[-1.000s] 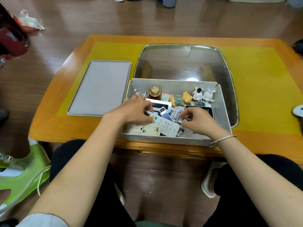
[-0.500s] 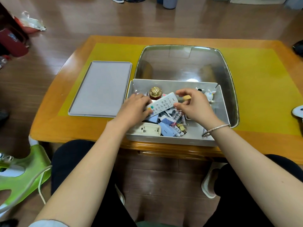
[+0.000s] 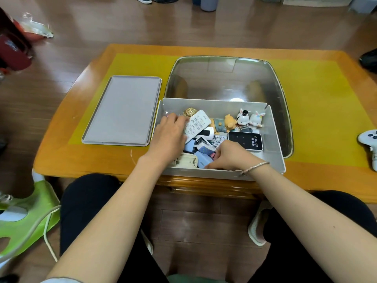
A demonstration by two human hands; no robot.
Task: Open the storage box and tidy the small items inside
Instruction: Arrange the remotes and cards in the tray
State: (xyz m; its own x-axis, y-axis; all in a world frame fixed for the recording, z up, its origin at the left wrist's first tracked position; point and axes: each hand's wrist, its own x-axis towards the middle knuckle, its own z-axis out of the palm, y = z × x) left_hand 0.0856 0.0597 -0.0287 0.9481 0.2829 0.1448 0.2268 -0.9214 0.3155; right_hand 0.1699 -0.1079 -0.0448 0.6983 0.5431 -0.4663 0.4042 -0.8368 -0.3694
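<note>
Two hands inside open storage box, lid off to the side

Head view only. Grey storage box [image 3: 273, 139] sits open at frame centre, on the near edge of the wooden bench [image 3: 67, 160]. Grey lid [image 3: 122, 109] lies flat on the yellow mat [image 3: 316, 99], just left of the box. Clear plastic tub [image 3: 224, 78] stands directly behind the box, touching or nearly so.

Left hand [image 3: 169, 137] is in the left part of the box, fingers curled over the lower end of a white remote [image 3: 196, 124]; it seems to grip it, thumb hidden. The remote is tilted, upper end toward the gold ornament [image 3: 189, 112] at the back wall.

Right hand [image 3: 230, 156] is low at the near wall of the box, fingers curled down into a heap of small packets [image 3: 204, 149]; whether it pinches one cannot be told. Bracelet [image 3: 255, 168] on that wrist.

Other contents: bear figure [image 3: 224, 124] mid-back, two bunny figures [image 3: 250, 119] back right, black-and-white WiFi device [image 3: 244, 140] right of centre, cream remote [image 3: 184, 161] with battery bay exposed at the near left corner.

White game controller [image 3: 369, 144] at the right edge of the frame on the bench. Green stool [image 3: 26, 217] lower left on the floor.
</note>
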